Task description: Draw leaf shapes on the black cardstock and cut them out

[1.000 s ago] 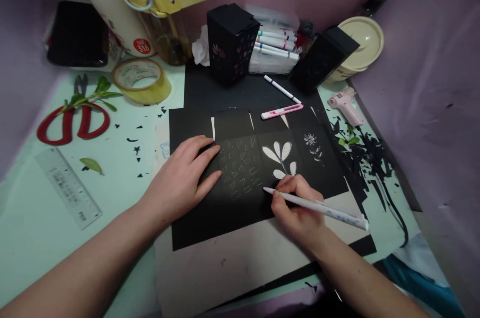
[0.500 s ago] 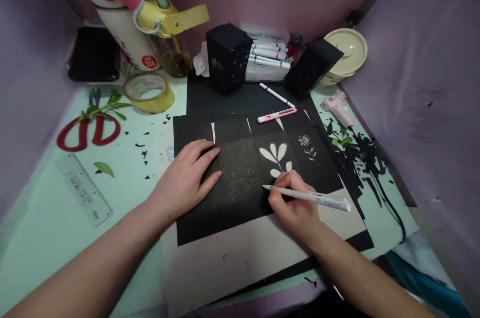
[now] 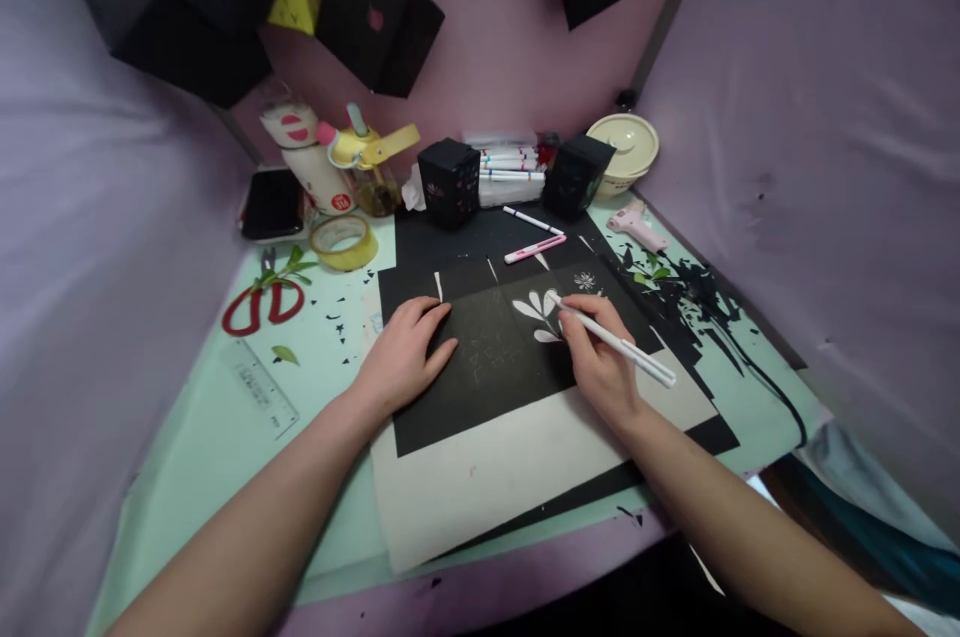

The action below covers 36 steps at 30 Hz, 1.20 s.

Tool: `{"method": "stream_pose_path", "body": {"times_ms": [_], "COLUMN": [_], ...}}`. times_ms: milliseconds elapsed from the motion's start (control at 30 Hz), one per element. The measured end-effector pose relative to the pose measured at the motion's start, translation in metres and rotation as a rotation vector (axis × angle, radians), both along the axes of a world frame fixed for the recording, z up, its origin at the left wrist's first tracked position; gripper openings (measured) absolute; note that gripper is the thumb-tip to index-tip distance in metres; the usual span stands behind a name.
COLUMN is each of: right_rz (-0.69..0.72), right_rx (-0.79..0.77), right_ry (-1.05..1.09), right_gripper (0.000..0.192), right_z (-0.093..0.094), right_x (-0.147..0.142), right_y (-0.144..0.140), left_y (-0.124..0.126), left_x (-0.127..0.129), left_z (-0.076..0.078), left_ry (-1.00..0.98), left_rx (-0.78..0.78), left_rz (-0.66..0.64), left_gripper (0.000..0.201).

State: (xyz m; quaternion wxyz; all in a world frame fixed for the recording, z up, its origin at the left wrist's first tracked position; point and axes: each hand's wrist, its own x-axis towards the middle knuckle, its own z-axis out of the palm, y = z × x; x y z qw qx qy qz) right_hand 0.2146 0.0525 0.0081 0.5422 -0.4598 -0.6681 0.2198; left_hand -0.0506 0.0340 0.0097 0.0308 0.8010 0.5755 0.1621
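A sheet of black paper (image 3: 442,417) lies on a pale board (image 3: 450,497), with small outlined shapes, a white leafy cut-out (image 3: 534,307) and a small flower design (image 3: 584,281) on it. My left hand (image 3: 409,355) rests on the sheet's left part, fingers stretched out and holding nothing. In my right hand (image 3: 604,352) is a white pen (image 3: 634,352), pinched near its tip. The tip is at the upper right leaf of the cut-out; whether it touches is too fine to tell. A pink craft knife (image 3: 535,249) and a white marker (image 3: 532,220) lie beyond the sheet.
Red-handled scissors (image 3: 262,307), a clear ruler (image 3: 264,387) and a tape roll (image 3: 343,243) lie left. Black boxes (image 3: 448,182) and bottles stand at the back. A pink glue gun (image 3: 636,225) and black paper scraps (image 3: 701,302) are right. Dark boxes (image 3: 379,12) hang above.
The view has tilted up and pulled back, showing more hanging boxes. My right hand has moved the pen tip from the small outlined shapes to the leafy cut-out. My left hand stays on the sheet.
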Motion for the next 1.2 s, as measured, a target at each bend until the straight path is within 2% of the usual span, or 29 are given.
{"method": "stream_pose_path", "body": {"times_ms": [133, 233, 333, 400, 633, 733, 833, 933, 1067, 1200], "right_rz": [0.041, 0.008, -0.06, -0.083, -0.077, -0.048, -0.015, 0.003, -0.002, -0.014], "right_rx": [-0.112, -0.104, -0.09, -0.087, -0.098, -0.087, -0.073, -0.083, -0.104, -0.118], "right_ry": [0.089, 0.123, 0.016, -0.036, -0.28, -0.425, -0.542, -0.624, -0.685, -0.71], "right_gripper": [0.017, 0.023, 0.026, 0.023, 0.026, 0.026, 0.022, 0.016, 0.015, 0.017], "right_z": [-0.005, -0.007, -0.007, -0.008, -0.013, -0.012, -0.011, -0.011, -0.012, -0.01], "right_x": [0.002, 0.004, 0.006, 0.007, 0.006, 0.004, 0.002, 0.0, 0.0, -0.001], "right_y": [0.002, 0.004, 0.009, 0.012, 0.02, 0.018, 0.015, 0.013, 0.014, 0.013], "left_y": [-0.001, 0.0, 0.004, 0.007, 0.01, 0.009, 0.009, 0.009, 0.01, 0.011], "left_x": [0.003, 0.001, -0.007, -0.013, -0.021, -0.022, -0.022, -0.019, -0.015, -0.015], "left_z": [0.006, 0.008, 0.007, 0.007, 0.01, 0.01, 0.009, 0.008, 0.005, 0.001], "left_ry": [0.03, 0.038, 0.046, 0.056, 0.084, 0.081, 0.07, 0.056, 0.036, 0.026], "left_rx": [0.054, 0.103, 0.141, 0.147, 0.071, 0.062, 0.075, 0.092, 0.092, 0.069], "left_rz": [-0.009, 0.02, 0.1, 0.155, 0.298, 0.315, 0.252, 0.131, -0.032, -0.115], "left_gripper": [0.042, 0.037, 0.027, 0.03, 0.032, 0.033, 0.032, 0.032, 0.033, 0.033]}}
